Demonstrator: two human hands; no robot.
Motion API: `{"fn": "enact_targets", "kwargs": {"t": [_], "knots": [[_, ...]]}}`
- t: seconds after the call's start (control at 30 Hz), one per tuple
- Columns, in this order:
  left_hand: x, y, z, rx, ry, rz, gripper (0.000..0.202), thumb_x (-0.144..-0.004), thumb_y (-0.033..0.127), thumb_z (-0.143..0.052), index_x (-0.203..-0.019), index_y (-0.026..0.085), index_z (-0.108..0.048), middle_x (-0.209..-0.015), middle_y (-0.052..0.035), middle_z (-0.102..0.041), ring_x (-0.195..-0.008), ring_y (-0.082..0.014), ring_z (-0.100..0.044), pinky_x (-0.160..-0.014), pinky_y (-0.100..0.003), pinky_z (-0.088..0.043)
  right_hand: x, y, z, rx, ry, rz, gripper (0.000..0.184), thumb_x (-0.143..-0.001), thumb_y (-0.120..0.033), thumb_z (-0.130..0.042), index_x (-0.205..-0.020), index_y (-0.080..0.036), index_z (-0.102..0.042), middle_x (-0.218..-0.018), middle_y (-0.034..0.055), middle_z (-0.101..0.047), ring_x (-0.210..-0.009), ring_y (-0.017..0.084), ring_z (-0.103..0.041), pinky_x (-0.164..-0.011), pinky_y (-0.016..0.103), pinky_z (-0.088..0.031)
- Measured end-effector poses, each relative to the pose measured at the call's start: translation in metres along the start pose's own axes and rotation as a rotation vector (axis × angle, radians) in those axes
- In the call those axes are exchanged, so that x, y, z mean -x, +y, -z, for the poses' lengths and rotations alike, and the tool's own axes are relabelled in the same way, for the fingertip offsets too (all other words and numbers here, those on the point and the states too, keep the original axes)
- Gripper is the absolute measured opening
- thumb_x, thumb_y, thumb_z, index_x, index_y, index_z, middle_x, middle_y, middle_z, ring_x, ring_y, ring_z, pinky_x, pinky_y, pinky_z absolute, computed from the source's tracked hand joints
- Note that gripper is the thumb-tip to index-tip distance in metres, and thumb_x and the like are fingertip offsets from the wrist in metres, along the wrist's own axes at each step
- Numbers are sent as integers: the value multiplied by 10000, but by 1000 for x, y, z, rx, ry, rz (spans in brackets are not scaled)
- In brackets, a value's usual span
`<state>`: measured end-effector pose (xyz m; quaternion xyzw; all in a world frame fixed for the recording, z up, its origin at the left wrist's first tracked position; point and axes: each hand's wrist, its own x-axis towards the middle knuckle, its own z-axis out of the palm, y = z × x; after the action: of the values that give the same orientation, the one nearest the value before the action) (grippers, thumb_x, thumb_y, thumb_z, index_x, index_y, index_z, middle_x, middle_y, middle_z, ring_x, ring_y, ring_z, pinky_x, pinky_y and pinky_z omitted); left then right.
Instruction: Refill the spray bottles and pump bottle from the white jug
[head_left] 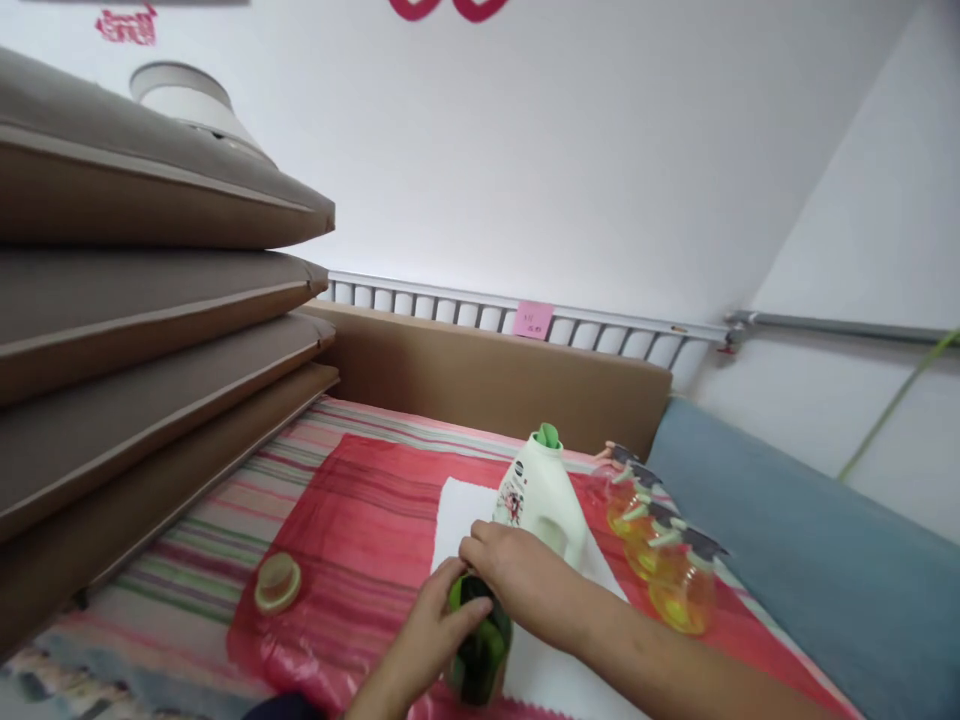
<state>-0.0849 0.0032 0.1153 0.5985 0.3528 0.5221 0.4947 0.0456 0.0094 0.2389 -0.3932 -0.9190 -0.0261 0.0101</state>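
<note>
Red translucent plastic sheet (375,510). Pale-green plastic jug (551,495), one o'clock of rounded dark-green bottle (483,656), itself at view's six. Left hand (435,625) grasps bottle; right hand (517,568) curls over top, grip hidden. Likely working the top; next needs left steady.

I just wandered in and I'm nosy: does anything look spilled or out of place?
No spill shows. The oddest thing is a pale, cap-like piece lying alone near the left edge of the red plastic sheet, away from the white jug, whose green spout is uncovered. It may be the jug's cap; I can't be sure.
</note>
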Motion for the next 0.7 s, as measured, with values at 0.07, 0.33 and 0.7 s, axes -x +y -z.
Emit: {"fn": "enact_targets", "kwargs": {"t": [0.07,0.33,0.7], "knots": [[4,13,-11,38,-53,11,377,-719,275,-664,-1073,155,-617,-1091,-98,-653,-1039,-268,-568,-910,-371,-433,10,-8,4,-21,-2,37,85,-764,-161,-556,-844,-176,-581,-846,48,-603,-724,174,-558,-596,261,-356],[23,36,-28,321,25,54,307,-673,274,-723,-950,167,-648,-933,-59,-689,-889,-224,-610,-806,-319,-455,61,-1,9,-612,369,-23,379,-795,-184,-550,-1167,-255,-539,-1157,59,-565,-1064,192,-503,-911,345,-393],[34,68,-41,595,3,80,274,-737,285,-683,-970,159,-610,-977,-109,-696,-912,-233,-621,-815,-330,-440,124,-35,-116,-2533,-27,-334,778,-753,-757,-312,-1200,-164,-542,-1087,127,-652,-935,285,-621,-652,371,-501]]}}
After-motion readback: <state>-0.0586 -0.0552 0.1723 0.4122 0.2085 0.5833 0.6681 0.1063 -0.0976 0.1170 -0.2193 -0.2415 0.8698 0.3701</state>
